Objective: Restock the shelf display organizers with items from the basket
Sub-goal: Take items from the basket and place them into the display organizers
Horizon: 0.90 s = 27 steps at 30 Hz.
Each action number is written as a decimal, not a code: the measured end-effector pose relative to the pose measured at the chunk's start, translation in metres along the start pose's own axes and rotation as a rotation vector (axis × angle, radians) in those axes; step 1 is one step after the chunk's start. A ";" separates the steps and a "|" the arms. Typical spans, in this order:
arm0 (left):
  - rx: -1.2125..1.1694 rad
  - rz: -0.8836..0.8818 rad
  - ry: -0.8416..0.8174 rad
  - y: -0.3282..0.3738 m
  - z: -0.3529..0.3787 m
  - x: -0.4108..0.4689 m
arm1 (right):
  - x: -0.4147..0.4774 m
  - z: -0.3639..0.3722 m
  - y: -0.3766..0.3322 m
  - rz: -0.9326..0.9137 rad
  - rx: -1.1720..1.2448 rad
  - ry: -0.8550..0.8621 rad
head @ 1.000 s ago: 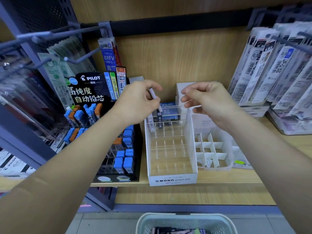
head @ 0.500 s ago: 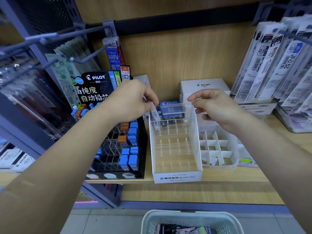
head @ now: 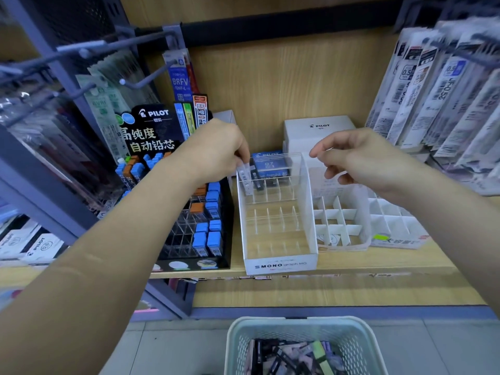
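Early stage, most left to do. L to R: black Pilot display [head: 151, 136] is part-filled w/ blue & orange cases, many cells bare. Left hand [head: 216, 152] pinches 1 white lead case [head: 244, 175], partly down in the back-left cell of the MONO organizer [head: 281, 265]. 1 dark case [head: 258, 177] sits just beside it, so 2 in the back row; other 2 rows bare. Right hand [head: 359, 158] has fingers loosely curled at the back-right corner, nothing seen in it. White grid tray [head: 338, 228]: 0 items. Basket [head: 297, 322] below holds a heap, too jumbled to count. 3 organizers, 1 basket.

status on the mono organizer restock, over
Left hand pinches white lead case at back-left slot of MONO organizer. Right hand at its back-right corner, contact unclear. Nothing blocking.
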<state>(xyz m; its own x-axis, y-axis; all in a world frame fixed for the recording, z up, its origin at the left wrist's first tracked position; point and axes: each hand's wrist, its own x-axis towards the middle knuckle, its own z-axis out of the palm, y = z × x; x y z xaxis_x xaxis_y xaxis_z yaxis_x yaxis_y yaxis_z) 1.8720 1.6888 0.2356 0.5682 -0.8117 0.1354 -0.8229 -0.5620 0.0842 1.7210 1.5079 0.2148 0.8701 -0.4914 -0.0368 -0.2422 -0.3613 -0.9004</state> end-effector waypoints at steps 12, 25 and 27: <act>0.081 0.081 -0.015 0.005 0.013 -0.004 | -0.053 0.020 0.007 0.091 0.003 -0.061; -0.369 -0.055 -0.152 0.064 0.016 -0.116 | -0.145 0.065 0.095 0.438 0.359 -0.146; -0.354 -0.060 -0.264 0.077 0.051 -0.136 | -0.156 0.082 0.117 0.511 0.306 -0.204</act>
<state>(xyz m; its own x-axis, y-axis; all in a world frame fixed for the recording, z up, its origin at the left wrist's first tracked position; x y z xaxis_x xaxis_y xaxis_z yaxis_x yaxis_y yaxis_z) 1.7317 1.7479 0.1732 0.5600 -0.8178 -0.1329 -0.7141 -0.5577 0.4230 1.5921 1.6076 0.0797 0.7487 -0.3697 -0.5503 -0.5418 0.1370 -0.8293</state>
